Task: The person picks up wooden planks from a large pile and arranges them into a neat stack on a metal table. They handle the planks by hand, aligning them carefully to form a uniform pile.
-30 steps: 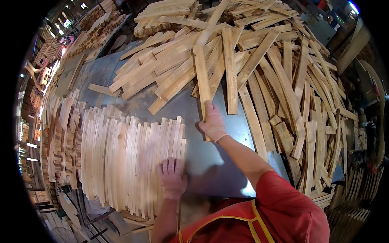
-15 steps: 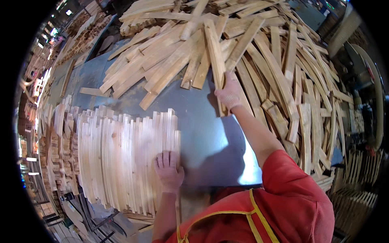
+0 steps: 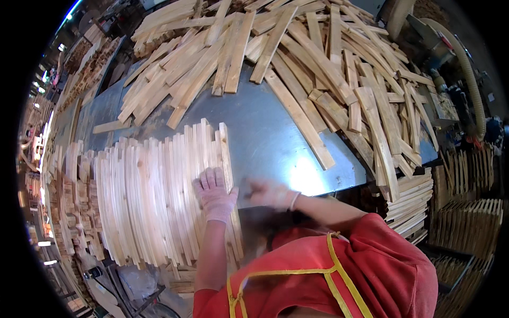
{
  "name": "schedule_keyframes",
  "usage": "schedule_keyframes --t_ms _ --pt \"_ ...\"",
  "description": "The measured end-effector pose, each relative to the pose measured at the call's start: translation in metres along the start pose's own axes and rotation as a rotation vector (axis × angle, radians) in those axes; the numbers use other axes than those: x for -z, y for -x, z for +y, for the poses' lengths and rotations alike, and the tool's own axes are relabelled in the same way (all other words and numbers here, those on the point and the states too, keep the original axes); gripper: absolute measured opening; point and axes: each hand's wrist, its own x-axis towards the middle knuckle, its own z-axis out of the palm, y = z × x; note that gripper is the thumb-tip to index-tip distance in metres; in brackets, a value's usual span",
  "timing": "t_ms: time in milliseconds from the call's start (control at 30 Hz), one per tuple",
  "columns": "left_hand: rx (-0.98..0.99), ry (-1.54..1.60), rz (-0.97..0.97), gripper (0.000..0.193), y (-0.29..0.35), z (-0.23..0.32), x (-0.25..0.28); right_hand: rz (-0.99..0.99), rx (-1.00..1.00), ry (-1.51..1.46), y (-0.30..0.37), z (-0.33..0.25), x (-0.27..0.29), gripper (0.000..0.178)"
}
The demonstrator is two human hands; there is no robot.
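My left hand (image 3: 216, 193), in a pale knitted glove, lies with fingers stretched out on a row of light wooden slats (image 3: 154, 196). The slats stand packed side by side on the table. At the row's right end, a slat (image 3: 227, 159) leans along the others beside my left thumb. My right hand (image 3: 273, 193), also gloved and smeared by motion, hovers just right of the row by the table's near edge. Its fingers point left and look apart; no slat shows in it.
A large loose heap of wooden slats (image 3: 318, 58) spreads over the far and right side of the blue-grey metal table (image 3: 260, 132). One slat (image 3: 299, 119) juts from it toward me. Stacked slats (image 3: 411, 199) stand at the right, and a ribbed hose (image 3: 469, 79) hangs behind.
My right hand has come back from the heap toward the row, and the slat it held there is gone from it. A slat now shows at the row's right end. The view has shifted.
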Motion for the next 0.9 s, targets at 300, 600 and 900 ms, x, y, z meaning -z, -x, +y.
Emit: schedule_keyframes --t_ms 300,600,900 --pt "0.035 -0.075 -0.185 0.087 0.003 0.010 0.034 0.317 -0.607 -0.143 0.058 0.048 0.117 0.090" --pt "0.065 -0.021 -0.178 0.092 -0.016 0.045 0.046 -0.708 0.003 0.173 0.021 -0.020 -0.051 0.051" --pt "0.017 0.088 0.059 0.088 -0.013 0.041 0.025 0.701 -0.453 0.831 -0.059 0.079 0.365 0.066"
